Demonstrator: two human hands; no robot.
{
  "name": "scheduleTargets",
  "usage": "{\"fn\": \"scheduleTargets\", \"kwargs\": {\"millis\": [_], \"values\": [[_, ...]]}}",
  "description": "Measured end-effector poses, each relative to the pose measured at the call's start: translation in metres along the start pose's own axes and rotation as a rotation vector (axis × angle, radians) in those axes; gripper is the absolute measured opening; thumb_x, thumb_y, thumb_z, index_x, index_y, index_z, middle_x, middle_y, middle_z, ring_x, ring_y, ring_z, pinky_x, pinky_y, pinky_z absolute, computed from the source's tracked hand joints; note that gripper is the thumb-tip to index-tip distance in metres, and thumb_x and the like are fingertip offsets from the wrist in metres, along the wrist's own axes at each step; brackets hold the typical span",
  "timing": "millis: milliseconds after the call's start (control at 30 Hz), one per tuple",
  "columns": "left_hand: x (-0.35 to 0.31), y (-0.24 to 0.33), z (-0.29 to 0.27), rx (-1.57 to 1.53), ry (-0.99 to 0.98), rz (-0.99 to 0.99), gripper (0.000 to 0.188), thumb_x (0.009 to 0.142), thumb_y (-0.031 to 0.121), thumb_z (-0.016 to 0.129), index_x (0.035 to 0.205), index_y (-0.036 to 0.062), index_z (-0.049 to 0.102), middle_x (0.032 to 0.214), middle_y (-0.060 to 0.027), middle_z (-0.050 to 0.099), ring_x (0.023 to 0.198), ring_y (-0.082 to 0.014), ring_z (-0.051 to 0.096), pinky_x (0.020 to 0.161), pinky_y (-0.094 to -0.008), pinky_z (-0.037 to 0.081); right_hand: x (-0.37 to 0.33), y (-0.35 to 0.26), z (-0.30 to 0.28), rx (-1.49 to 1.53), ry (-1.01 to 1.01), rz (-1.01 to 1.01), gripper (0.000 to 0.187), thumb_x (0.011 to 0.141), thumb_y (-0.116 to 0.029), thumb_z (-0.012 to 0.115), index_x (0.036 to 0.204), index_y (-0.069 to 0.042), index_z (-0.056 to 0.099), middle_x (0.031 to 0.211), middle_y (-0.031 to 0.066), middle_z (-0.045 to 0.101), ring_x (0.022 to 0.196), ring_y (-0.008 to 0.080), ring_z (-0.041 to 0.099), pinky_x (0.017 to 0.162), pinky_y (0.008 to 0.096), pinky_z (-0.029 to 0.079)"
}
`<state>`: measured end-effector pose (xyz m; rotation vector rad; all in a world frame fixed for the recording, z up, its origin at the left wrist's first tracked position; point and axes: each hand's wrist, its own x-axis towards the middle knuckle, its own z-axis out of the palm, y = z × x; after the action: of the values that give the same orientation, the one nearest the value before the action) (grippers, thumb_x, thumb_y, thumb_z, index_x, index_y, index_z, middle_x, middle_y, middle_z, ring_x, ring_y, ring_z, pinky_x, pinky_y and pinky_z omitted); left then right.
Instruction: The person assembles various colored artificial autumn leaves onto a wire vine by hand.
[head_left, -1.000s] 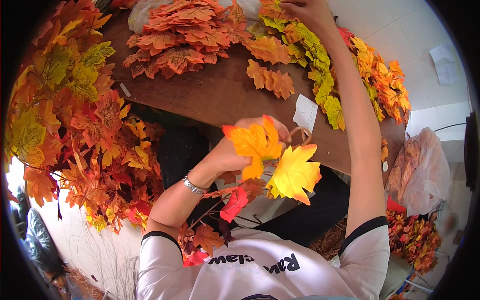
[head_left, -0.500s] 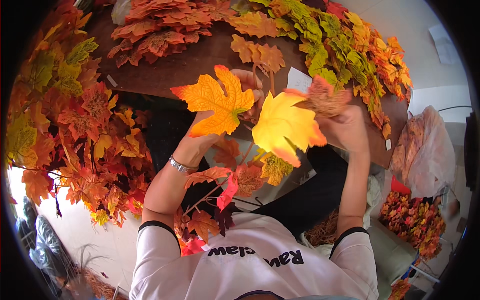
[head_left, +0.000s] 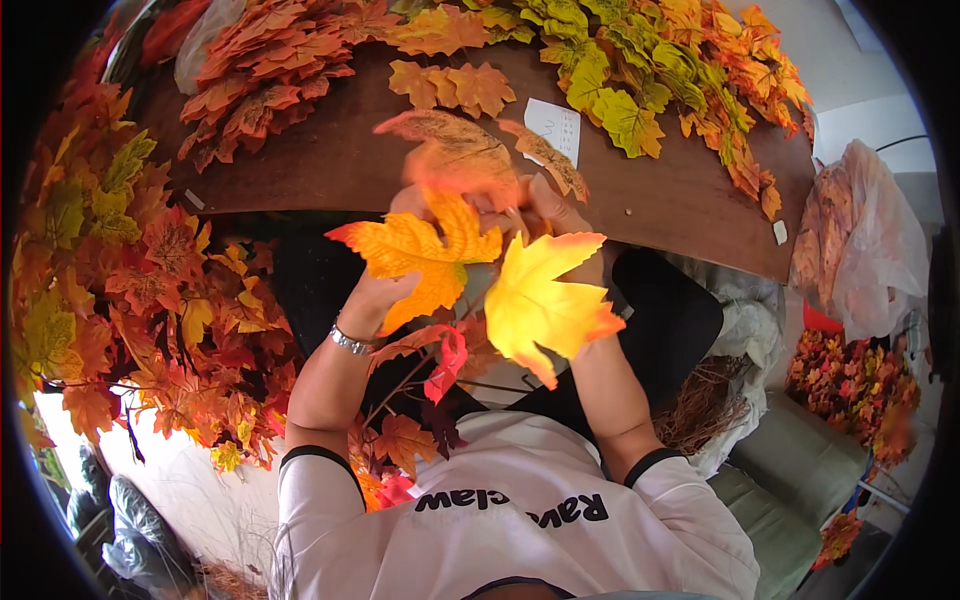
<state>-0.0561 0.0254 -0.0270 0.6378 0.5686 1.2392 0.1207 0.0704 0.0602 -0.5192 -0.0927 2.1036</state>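
Leaves (head_left: 545, 298) are held by the left hand (head_left: 384, 290) and right hand (head_left: 556, 207).

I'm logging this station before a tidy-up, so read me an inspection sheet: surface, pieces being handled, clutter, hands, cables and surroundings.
Surface: brown table, with a red-orange leaf pile and a green leaf pile on its far part.
Pieces: yellow leaf and bright orange leaf; blurred orange-brown leaf just beyond.
Clutter: white paper slip; small white scrap near the right edge.
Hands: left hand and right hand close together at the leaves; fingers partly hidden, grip unclear.
Cables: thin dark line at right, possibly a cord.
Surroundings: autumn-coloured foliage at left; clear plastic bag holding orange pieces at right.
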Motion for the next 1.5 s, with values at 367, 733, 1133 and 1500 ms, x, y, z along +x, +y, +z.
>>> {"fn": "scheduleTargets", "kwargs": {"millis": [367,733,1133,1500], "values": [[0.003,0.01,0.012,-0.238,0.022,0.098,0.072,0.069,0.023,0.071,0.125,0.0043,0.03,0.115,-0.0089,0.047,0.11,-0.0252,0.046,0.092,-0.04,0.039,-0.008,0.011,0.03,0.127,-0.076,0.075,0.016,0.08,-0.01,0.061,0.09,0.0,0.056,0.085,0.0084,0.056,0.078,0.0187,0.057,0.071,0.03,0.051],[0.009,0.014,0.012,-0.216,-0.14,0.179,0.059,0.076,0.023,0.064,0.122,0.0024,0.032,0.108,-0.0095,0.049,0.102,-0.0244,0.051,0.086,-0.0366,0.044,-0.004,0.014,0.032,0.016,-0.111,-0.001,0.017,0.081,-0.007,0.058,0.097,-0.002,0.054,0.083,0.0069,0.058,0.072,0.0156,0.058,0.067,0.0288,0.052],[0.027,0.02,0.013,-0.289,-0.214,0.134,0.054,0.08,0.023,0.06,0.121,0.002,0.033,0.105,-0.0097,0.049,0.098,-0.024,0.053,0.082,-0.0351,0.046,0.008,0.024,0.016,-0.057,-0.149,-0.05,0.018,0.082,-0.008,0.056,0.099,-0.002,0.053,0.087,0.006,0.058,0.077,0.0147,0.059,0.069,0.0293,0.052],[0.021,0.031,0.046,-0.147,0.017,0.15,0.036,0.084,0.021,0.055,0.109,0.0015,0.04,0.086,-0.0083,0.05,0.073,-0.0179,0.055,0.064,-0.0288,0.047,0.016,0.024,-0.009,0.056,-0.35,0.05,0.017,0.082,-0.009,0.056,0.097,-0.002,0.053,0.087,0.0057,0.057,0.076,0.0146,0.059,0.069,0.0283,0.051]]}}
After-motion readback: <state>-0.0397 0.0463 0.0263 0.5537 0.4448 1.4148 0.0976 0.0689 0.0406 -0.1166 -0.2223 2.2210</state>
